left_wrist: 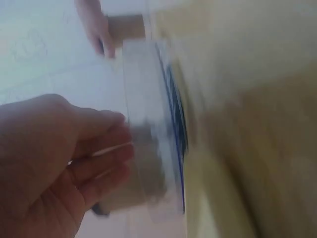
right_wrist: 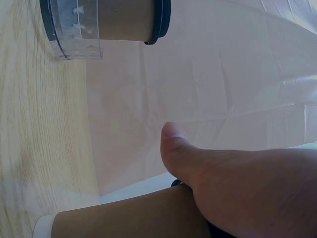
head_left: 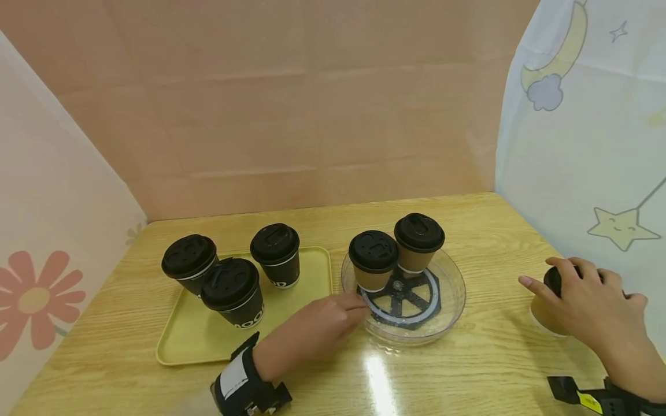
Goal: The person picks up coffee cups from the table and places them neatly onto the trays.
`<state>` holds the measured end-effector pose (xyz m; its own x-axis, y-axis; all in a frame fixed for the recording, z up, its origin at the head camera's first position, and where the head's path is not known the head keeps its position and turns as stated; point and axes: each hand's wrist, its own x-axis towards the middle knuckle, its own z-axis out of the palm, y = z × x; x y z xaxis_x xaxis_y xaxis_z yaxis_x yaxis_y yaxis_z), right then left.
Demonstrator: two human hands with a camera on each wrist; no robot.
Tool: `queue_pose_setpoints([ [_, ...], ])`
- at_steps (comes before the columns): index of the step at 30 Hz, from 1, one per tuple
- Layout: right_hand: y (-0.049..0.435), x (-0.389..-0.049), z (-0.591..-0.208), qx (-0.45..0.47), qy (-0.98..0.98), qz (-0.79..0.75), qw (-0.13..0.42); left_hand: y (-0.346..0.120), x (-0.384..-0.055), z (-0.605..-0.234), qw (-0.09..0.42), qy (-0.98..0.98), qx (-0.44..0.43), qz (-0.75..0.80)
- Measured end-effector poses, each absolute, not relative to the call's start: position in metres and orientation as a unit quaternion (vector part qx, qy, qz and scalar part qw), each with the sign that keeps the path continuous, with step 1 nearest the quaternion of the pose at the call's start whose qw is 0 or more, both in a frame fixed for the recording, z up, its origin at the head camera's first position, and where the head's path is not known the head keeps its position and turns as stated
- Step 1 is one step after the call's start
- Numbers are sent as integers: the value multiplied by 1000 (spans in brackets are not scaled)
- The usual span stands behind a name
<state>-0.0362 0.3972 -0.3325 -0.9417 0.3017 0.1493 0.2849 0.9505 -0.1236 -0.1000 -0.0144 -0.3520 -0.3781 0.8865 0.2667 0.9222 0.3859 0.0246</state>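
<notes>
My left hand (head_left: 333, 320) reaches to the near left rim of a clear round turntable (head_left: 454, 306), its fingertips at the outer wall (left_wrist: 143, 84) and its fingers loosely bent. Two brown paper cups with black lids, one (head_left: 372, 280) nearer and one (head_left: 414, 260) behind, stand upright on the turntable's left and back. A dark spoked disc with a pale ring shows inside. Far to the right, my right hand (head_left: 598, 303) lies over the black lid of another brown paper cup (right_wrist: 129, 215). Its thumb (right_wrist: 176, 144) sticks out straight, away from the cup; the palm hides part of the lid.
A yellow tray (head_left: 208, 344) lies on the wooden table (head_left: 333, 393) at left. Three black paper cups with lids, at the left (head_left: 193, 281), front (head_left: 247, 309) and back (head_left: 287, 271), stand on or over it. Paper-covered walls border the table at the back and sides.
</notes>
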Motion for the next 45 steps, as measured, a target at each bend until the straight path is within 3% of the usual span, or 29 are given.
queue_pose_setpoints([
  [7,396,-36,-331,-150,-984,46,86,-7,-85,-351,80,-813,-573,-72],
  [22,403,-37,-330,-122,-985,85,93,-14,-95,-350,58,-847,-524,-71],
  [29,419,-27,-327,-28,-985,100,137,-14,-96,-353,71,-842,-527,-89],
  [36,423,-25,-324,-23,-989,99,110,-15,-97,-353,68,-842,-526,-97],
  [39,417,-25,-320,-20,-985,95,143,-15,-97,-353,71,-840,-529,-95],
  [45,392,-24,-295,53,-957,92,270,-14,-98,-353,84,-836,-534,-93],
])
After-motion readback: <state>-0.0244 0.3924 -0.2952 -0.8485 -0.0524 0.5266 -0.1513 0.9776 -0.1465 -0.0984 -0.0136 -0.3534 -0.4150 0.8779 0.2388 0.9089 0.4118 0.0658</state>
